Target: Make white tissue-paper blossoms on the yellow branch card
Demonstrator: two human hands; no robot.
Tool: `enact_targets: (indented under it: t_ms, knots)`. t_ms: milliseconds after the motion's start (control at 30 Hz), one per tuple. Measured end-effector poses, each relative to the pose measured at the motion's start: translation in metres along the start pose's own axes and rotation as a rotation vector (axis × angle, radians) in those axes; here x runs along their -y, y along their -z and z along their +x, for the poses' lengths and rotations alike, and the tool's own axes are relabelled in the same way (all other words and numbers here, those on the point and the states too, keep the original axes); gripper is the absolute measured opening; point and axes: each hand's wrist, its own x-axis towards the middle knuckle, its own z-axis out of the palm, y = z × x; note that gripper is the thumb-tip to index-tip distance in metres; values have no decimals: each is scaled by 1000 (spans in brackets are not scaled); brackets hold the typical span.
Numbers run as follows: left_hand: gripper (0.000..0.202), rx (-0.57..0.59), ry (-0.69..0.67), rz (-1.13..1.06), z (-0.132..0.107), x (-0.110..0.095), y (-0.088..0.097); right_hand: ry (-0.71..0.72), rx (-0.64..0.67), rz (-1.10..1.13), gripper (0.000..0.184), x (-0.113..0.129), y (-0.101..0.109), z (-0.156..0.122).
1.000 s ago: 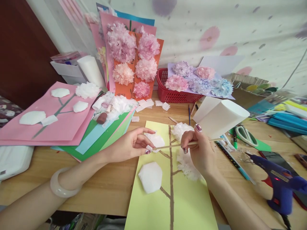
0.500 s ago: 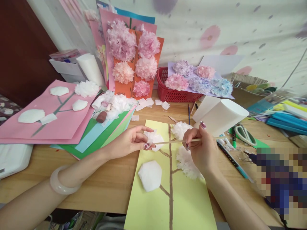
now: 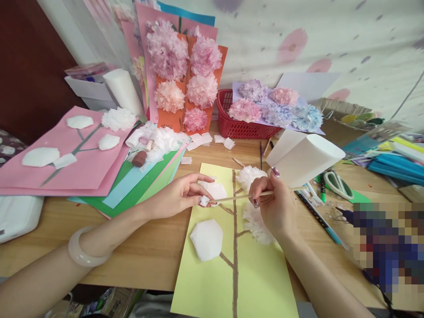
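Observation:
My right hand [image 3: 276, 201] pinches a thin wooden stick [image 3: 236, 197], which points left across the yellow card [image 3: 265, 282]. At its tip, my left hand [image 3: 177, 194] holds a small white tissue piece [image 3: 204, 201] between closed fingertips. Just behind those fingers lies a white padded shape [image 3: 217, 191], partly hidden. A second, roughly hexagonal white pad [image 3: 207, 240] sits lower on the card, beside a brown drawn stem [image 3: 235, 274]. Right of the stem are two fluffy white paper flowers [image 3: 256, 225], one partly covered by my right hand.
Pink card with white pads [image 3: 89, 176] lies left, near tissue scraps [image 3: 167, 139]. Finished flower cards [image 3: 170, 115] stand behind, next to a red basket [image 3: 248, 130]. Rolled white paper [image 3: 308, 159], scissors [image 3: 338, 185] and a pen [image 3: 318, 216] lie right. A partly pixelated dark object [image 3: 391, 251] is front right.
The tissue in my left hand, spread out before, is now gathered small around the stick's tip. My right hand has shifted slightly left. The view has tilted a little.

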Motion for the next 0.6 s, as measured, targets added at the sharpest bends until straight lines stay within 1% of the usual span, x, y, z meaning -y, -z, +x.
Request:
enact_targets:
  t_ms: [133,333,467,533,600]
  knots:
    - [38,20,10,-86,0,0,0,-12,-21,-11,63,1,-1,0]
    - [34,47,2,-148,-1,1,1,1,-55,3,63,1,-2,1]
    - [39,36,38,-167,-3,-4,0,19,-87,-4,60,1,-3,0]
    - [43,43,32,-158,-4,-6,-1,20,-100,-13,59,0,-3,0]
    - [43,19,21,-131,-3,-6,-1,18,-100,-22,58,-1,-3,0]
